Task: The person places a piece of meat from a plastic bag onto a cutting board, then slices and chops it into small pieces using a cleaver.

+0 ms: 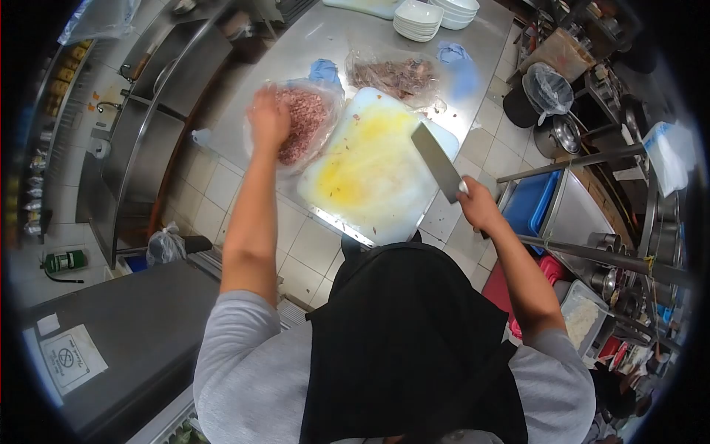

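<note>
chopped meat (303, 122) lies upper left of centre, under and rightward of our left hand (268, 118), the nearer; what its fingers grip, we cannot tell. right of centre, our right hand (479, 207) wraps the cleaver (438, 163), slanting up-left over the board (362, 177).

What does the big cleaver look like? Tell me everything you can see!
The cleaver has a wide, flat, nearly rectangular grey blade that looks like metal. Its handle is mostly hidden in the right hand, which grips it. The blade slants up and left from that hand, with its far end over the right part of the cutting board. I can't tell whether it touches the board.
</note>
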Motion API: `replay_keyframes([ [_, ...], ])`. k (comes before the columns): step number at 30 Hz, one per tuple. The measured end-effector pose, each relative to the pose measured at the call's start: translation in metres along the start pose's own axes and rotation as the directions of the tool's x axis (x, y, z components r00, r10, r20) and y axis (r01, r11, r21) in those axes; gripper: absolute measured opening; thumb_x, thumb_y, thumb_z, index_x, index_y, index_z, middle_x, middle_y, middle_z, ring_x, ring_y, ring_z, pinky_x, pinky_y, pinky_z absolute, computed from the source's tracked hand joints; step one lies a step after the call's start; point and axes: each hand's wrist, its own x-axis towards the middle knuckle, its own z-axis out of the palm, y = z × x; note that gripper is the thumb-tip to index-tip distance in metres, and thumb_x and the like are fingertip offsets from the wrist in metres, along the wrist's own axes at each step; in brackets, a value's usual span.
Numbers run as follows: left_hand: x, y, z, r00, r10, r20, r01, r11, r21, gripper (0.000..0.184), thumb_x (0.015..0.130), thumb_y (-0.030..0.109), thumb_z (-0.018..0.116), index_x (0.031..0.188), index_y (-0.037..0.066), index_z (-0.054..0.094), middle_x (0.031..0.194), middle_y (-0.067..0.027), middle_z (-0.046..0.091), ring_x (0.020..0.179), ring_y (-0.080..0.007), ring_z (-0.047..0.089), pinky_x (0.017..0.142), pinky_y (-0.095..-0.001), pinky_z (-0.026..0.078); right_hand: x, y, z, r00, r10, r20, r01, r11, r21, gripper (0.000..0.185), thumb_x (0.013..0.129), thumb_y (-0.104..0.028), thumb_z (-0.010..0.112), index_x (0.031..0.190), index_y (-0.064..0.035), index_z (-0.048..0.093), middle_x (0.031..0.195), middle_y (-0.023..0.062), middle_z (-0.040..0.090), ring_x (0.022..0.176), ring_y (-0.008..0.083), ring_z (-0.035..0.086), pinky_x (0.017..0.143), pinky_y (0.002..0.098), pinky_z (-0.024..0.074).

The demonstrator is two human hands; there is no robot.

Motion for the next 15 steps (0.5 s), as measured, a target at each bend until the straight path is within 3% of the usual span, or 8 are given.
replay_keyframes([
  [1, -0.005, 0.014, -0.008, 0.999, 0.004, -0.042, -0.01, 0.991, -0.136, 0.051, 0.101, 0.031, 0.064, 0.144, 0.002, 0.062, 0.149, -0.0248, 0.059, 0.139, -0.0448, 0.053, 0.121, -0.0499, 0.037, 0.016, -0.013, -0.004, 0.999, -0.037, -0.014, 0.035, 0.996, -0.083, 0.03, 0.095, -0.011, 0.062, 0.124, -0.0028, 0.063, 0.102, 0.0302, 0.072, 0.101, 0.0502, 0.069, 0.091, 0.0531, 0.0553],
  [2, -0.016, 0.026, -0.013, 0.999, 0.005, -0.048, -0.011, 0.992, -0.128, 0.051, 0.101, 0.031, 0.064, 0.144, 0.002, 0.062, 0.149, -0.0248, 0.059, 0.139, -0.0448, 0.053, 0.121, -0.0499, 0.037, 0.031, -0.029, -0.005, 0.999, -0.048, -0.012, 0.045, 0.985, -0.165, 0.034, 0.095, -0.01, 0.06, 0.128, -0.0043, 0.063, 0.104, 0.0301, 0.072, 0.102, 0.0494, 0.07, 0.091, 0.0541, 0.0556],
  [6, -0.106, 0.069, -0.021, 0.969, -0.238, -0.07, 0.192, 0.896, -0.401, 0.059, 0.097, 0.027, 0.071, 0.145, -0.005, 0.056, 0.146, -0.0292, 0.058, 0.137, -0.0471, 0.052, 0.119, -0.0503, 0.038, 0.105, -0.074, 0.023, 0.996, -0.089, -0.01, 0.079, 0.92, -0.384, 0.047, 0.096, -0.008, 0.054, 0.142, -0.0117, 0.06, 0.109, 0.0261, 0.075, 0.102, 0.0439, 0.073, 0.089, 0.0534, 0.0575],
  [10, -0.228, 0.1, -0.039, 0.962, -0.271, -0.02, 0.254, 0.922, -0.292, 0.071, 0.094, 0.022, 0.073, 0.152, -0.008, 0.045, 0.149, -0.0317, 0.051, 0.14, -0.0474, 0.048, 0.119, -0.0523, 0.038, 0.113, -0.092, 0.064, 0.972, -0.186, 0.147, 0.234, 0.846, -0.48, 0.049, 0.098, -0.006, 0.05, 0.145, -0.0145, 0.058, 0.113, 0.0218, 0.075, 0.102, 0.0414, 0.074, 0.086, 0.0521, 0.0586],
  [14, -0.315, 0.088, -0.05, 0.937, -0.347, 0.03, 0.345, 0.909, -0.233, 0.069, 0.094, 0.02, 0.074, 0.149, -0.01, 0.046, 0.147, -0.0324, 0.052, 0.138, -0.047, 0.049, 0.118, -0.0513, 0.039, 0.058, -0.091, 0.08, 0.86, -0.318, 0.4, 0.484, 0.756, -0.44, 0.049, 0.099, -0.008, 0.049, 0.147, -0.0163, 0.057, 0.116, 0.0213, 0.073, 0.103, 0.0409, 0.074, 0.086, 0.0519, 0.0587],
  [15, -0.33, 0.084, -0.05, 0.903, -0.424, 0.062, 0.425, 0.868, -0.255, 0.064, 0.093, 0.019, 0.076, 0.146, -0.007, 0.051, 0.139, -0.0283, 0.057, 0.128, -0.0425, 0.057, 0.111, -0.0487, 0.045, 0.044, -0.098, 0.073, 0.824, -0.323, 0.466, 0.526, 0.742, -0.415, 0.049, 0.099, -0.008, 0.049, 0.146, -0.0164, 0.058, 0.115, 0.0227, 0.073, 0.103, 0.0416, 0.073, 0.086, 0.0525, 0.0584],
])
